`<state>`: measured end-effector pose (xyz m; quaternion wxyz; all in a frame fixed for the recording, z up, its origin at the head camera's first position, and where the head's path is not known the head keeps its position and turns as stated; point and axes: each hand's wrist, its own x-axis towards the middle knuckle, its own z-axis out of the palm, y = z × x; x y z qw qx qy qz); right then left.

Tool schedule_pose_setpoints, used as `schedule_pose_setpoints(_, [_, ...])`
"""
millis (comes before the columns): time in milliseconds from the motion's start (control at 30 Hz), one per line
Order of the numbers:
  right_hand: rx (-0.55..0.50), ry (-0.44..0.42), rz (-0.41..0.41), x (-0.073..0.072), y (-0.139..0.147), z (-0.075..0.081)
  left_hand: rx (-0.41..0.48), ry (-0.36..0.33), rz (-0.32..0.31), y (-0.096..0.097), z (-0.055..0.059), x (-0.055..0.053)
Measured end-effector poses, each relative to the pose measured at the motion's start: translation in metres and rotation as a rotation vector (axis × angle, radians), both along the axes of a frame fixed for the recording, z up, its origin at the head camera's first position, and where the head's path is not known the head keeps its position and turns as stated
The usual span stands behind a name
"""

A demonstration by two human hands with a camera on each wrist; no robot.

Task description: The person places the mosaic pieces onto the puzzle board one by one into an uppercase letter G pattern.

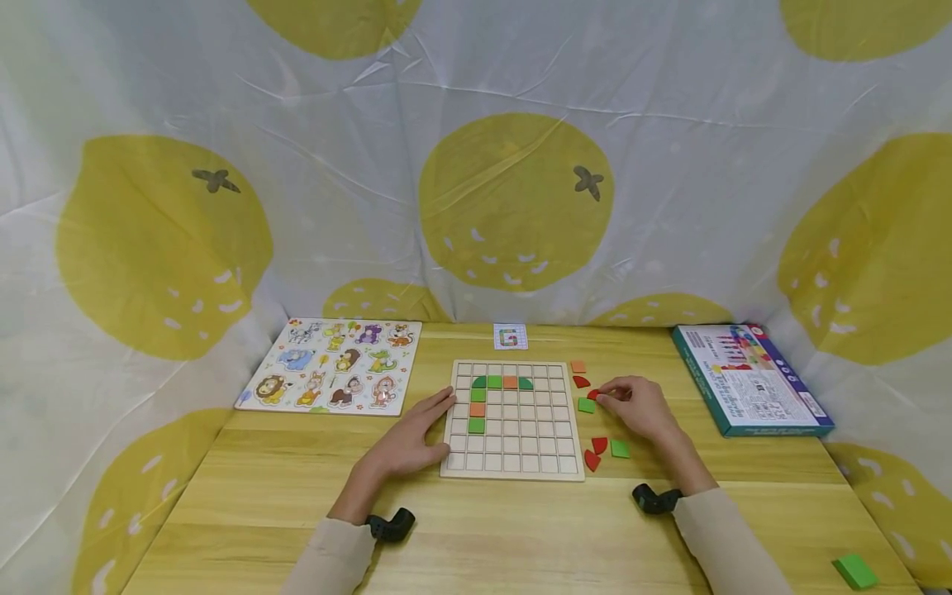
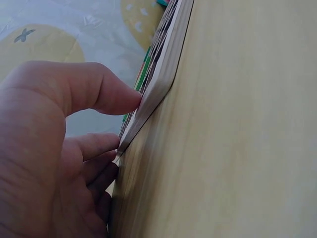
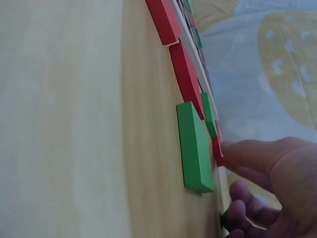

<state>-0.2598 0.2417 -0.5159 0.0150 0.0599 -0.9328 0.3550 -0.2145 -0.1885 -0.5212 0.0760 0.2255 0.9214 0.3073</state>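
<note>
A wooden grid board (image 1: 521, 446) lies mid-table, with green and orange squares and two dark green rounded pieces in an upside-down L. My left hand (image 1: 411, 438) rests along its left edge; in the left wrist view the thumb (image 2: 119, 99) touches the board's side (image 2: 161, 74). Right of the board, my right hand (image 1: 643, 406) pinches a red quarter-circle piece (image 1: 592, 395) between thumb and forefinger, low at the table. A green square (image 1: 586, 405) lies just below it, another red piece (image 1: 581, 382) and an orange square (image 1: 578, 366) above. The right wrist view shows the red piece (image 3: 218, 151) at the thumb.
Nearer me lie two red pieces (image 1: 599, 445) and a green square (image 1: 620, 449). A pattern card (image 1: 510, 336) is behind the board. An animal puzzle (image 1: 335, 364) lies left, a flat box (image 1: 751, 380) right. A green block (image 1: 855, 571) sits at the near right corner.
</note>
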Motion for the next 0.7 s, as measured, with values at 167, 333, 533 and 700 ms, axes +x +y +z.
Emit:
schedule_pose_setpoints(167, [0.002,0.004,-0.032,0.002,0.007,-0.001,0.007,0.001,0.004,0.000,-0.001,0.000])
schedule_pose_setpoints(333, [-0.017,0.012,-0.038,0.003,0.013,0.001,0.009,0.005,0.001,0.000,-0.002,0.000])
schedule_pose_setpoints(533, [0.010,-0.022,-0.123,0.002,0.013,0.001,0.008,0.014,0.007,0.000,-0.004,0.000])
schedule_pose_setpoints(700, [0.020,-0.058,-0.166,0.000,0.012,0.002,0.010,0.004,0.003,0.000,-0.002,-0.001])
